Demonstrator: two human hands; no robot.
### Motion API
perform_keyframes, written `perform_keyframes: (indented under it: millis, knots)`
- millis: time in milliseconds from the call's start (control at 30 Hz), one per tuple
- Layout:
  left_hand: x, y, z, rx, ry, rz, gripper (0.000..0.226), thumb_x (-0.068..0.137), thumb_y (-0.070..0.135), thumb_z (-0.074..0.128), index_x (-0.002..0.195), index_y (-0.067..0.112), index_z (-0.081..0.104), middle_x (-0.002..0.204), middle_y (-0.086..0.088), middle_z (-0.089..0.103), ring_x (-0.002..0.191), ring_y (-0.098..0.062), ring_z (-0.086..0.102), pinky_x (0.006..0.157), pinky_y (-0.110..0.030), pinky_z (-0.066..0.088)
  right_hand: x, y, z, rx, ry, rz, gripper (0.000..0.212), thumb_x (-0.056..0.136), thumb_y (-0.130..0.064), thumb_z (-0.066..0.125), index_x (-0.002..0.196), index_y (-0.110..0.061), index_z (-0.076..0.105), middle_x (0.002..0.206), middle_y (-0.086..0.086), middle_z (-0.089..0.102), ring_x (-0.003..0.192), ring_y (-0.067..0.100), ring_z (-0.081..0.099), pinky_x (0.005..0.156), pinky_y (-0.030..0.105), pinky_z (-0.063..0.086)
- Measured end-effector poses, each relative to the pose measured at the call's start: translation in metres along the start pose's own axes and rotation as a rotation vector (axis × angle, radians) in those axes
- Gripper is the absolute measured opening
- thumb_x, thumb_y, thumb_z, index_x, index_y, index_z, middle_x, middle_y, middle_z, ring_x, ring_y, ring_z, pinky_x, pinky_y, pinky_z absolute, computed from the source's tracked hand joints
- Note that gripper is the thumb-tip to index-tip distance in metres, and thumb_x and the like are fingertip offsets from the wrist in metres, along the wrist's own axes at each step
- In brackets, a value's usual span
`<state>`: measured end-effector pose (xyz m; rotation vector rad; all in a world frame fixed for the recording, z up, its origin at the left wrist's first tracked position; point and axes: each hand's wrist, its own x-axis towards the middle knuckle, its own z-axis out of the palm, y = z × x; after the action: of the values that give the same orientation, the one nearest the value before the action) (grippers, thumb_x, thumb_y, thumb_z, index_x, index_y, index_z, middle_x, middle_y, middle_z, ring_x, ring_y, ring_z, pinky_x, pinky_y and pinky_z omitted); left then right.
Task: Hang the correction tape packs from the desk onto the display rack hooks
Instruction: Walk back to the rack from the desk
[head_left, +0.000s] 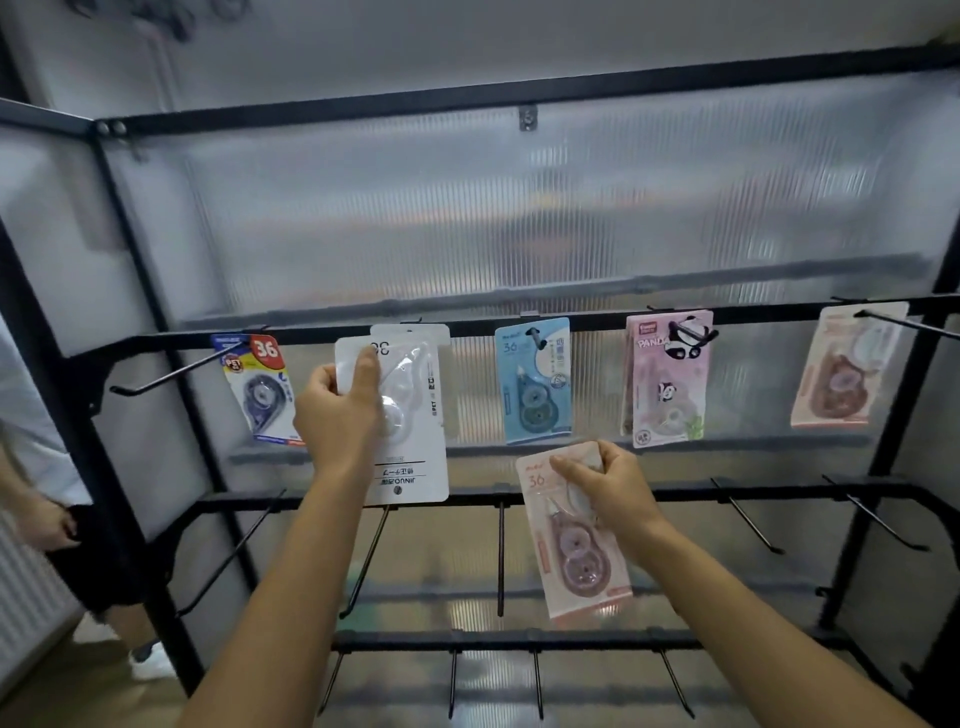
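My left hand (340, 410) grips a white correction tape pack (415, 447), held upside down in front of the black rack's top hook row; another white pack (436, 335) hangs right behind it. My right hand (608, 486) pinches the top of a pink correction tape pack (571, 545), which dangles below the top row, between the blue and panda packs. On the top hooks hang a blue-and-red pack (257, 387), a light blue pack (535, 384), pink panda packs (665, 379) and a pink-beige pack (841, 366). The desk is out of view.
The black display rack (150, 338) has two lower rows of bare hooks (500, 556) pointing toward me. A ribbed translucent panel (519, 218) backs it. Another person (47, 519) stands at the left edge beside the rack.
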<state>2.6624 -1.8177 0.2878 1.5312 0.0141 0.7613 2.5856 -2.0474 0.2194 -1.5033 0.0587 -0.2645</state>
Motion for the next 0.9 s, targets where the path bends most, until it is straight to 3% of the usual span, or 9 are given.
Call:
perform_keyframes:
  millis: [167, 300, 433, 533, 600, 667, 733, 800, 900]
  knots:
    - [0.001, -0.001, 0.001, -0.165, 0.021, -0.083, 0.024, 0.087, 0.043, 0.064, 0.077, 0.023, 0.056, 0.073, 0.009, 0.064, 0.062, -0.007, 0.06, 0.055, -0.024, 0.048, 0.006, 0.007, -0.003, -0.006, -0.035, 0.05, 0.014, 0.086, -0.016, 0.065, 0.094, -0.007, 0.058, 0.086, 0.014, 0.069, 0.068, 0.022, 0.07, 0.057, 0.029, 0.054]
    - [-0.002, 0.0, 0.002, -0.493, 0.135, -0.202, 0.016, 0.095, 0.029, 0.057, 0.082, 0.02, 0.058, 0.071, 0.011, 0.066, 0.059, -0.002, 0.063, 0.053, -0.02, 0.05, 0.004, 0.003, 0.008, -0.071, -0.299, 0.026, 0.022, 0.082, -0.015, 0.07, 0.103, -0.013, 0.063, 0.093, 0.01, 0.066, 0.075, 0.015, 0.068, 0.065, 0.024, 0.054]
    - [-0.021, -0.008, 0.011, -0.599, 0.234, -0.289, 0.015, 0.099, 0.026, 0.052, 0.096, 0.013, 0.057, 0.089, 0.001, 0.068, 0.065, -0.005, 0.068, 0.054, -0.022, 0.053, 0.003, -0.007, 0.033, -0.02, -0.511, -0.004, 0.035, 0.078, -0.019, 0.072, 0.111, -0.018, 0.063, 0.105, 0.01, 0.068, 0.09, 0.025, 0.069, 0.073, 0.029, 0.055]
    - [-0.035, -0.02, 0.017, -0.59, 0.265, -0.387, 0.029, 0.098, 0.031, 0.051, 0.114, 0.007, 0.052, 0.108, -0.007, 0.066, 0.084, -0.015, 0.068, 0.072, -0.033, 0.058, 0.004, -0.012, 0.05, 0.042, -0.475, -0.043, 0.017, 0.082, -0.013, 0.07, 0.097, -0.008, 0.063, 0.094, 0.009, 0.072, 0.085, 0.025, 0.07, 0.07, 0.031, 0.057]
    - [-0.042, -0.029, 0.019, -0.563, 0.247, -0.418, 0.02, 0.097, 0.029, 0.052, 0.108, 0.011, 0.052, 0.111, -0.008, 0.066, 0.095, -0.022, 0.068, 0.082, -0.041, 0.057, 0.007, -0.013, 0.055, 0.059, -0.367, -0.061, 0.01, 0.084, -0.009, 0.068, 0.091, -0.007, 0.062, 0.091, 0.011, 0.072, 0.085, 0.024, 0.071, 0.07, 0.031, 0.057]
    - [-0.044, -0.038, 0.019, -0.437, 0.233, -0.42, 0.017, 0.094, 0.025, 0.057, 0.106, 0.014, 0.052, 0.112, -0.007, 0.065, 0.096, -0.022, 0.067, 0.083, -0.041, 0.057, 0.01, -0.012, 0.055, 0.035, -0.285, -0.082, 0.007, 0.085, -0.009, 0.068, 0.085, -0.009, 0.061, 0.088, 0.011, 0.073, 0.084, 0.023, 0.072, 0.069, 0.031, 0.057]
    - [-0.046, -0.043, 0.016, -0.272, 0.206, -0.38, 0.039, 0.091, 0.021, 0.063, 0.124, 0.01, 0.045, 0.12, -0.01, 0.059, 0.101, -0.02, 0.062, 0.089, -0.036, 0.053, 0.012, -0.011, 0.051, -0.057, -0.223, -0.106, 0.007, 0.085, -0.01, 0.068, 0.082, -0.01, 0.062, 0.087, 0.009, 0.073, 0.083, 0.022, 0.072, 0.072, 0.037, 0.058]
    - [-0.047, -0.047, 0.01, -0.071, 0.2, -0.253, 0.061, 0.087, 0.012, 0.067, 0.138, 0.005, 0.034, 0.132, -0.014, 0.046, 0.117, -0.024, 0.052, 0.1, -0.03, 0.042, 0.014, -0.011, 0.045, -0.219, -0.168, -0.157, 0.007, 0.084, -0.012, 0.069, 0.082, -0.011, 0.063, 0.086, 0.007, 0.073, 0.083, 0.019, 0.072, 0.074, 0.043, 0.059]
    - [-0.059, -0.045, 0.001, 0.244, 0.126, 0.186, 0.058, 0.076, -0.011, 0.056, 0.132, 0.001, 0.047, 0.14, -0.018, 0.039, 0.134, -0.031, 0.034, 0.109, -0.025, 0.022, 0.015, -0.015, 0.038, -0.464, -0.13, -0.246, 0.011, 0.084, -0.018, 0.07, 0.076, -0.02, 0.063, 0.084, -0.003, 0.072, 0.081, 0.014, 0.071, 0.067, 0.037, 0.06]
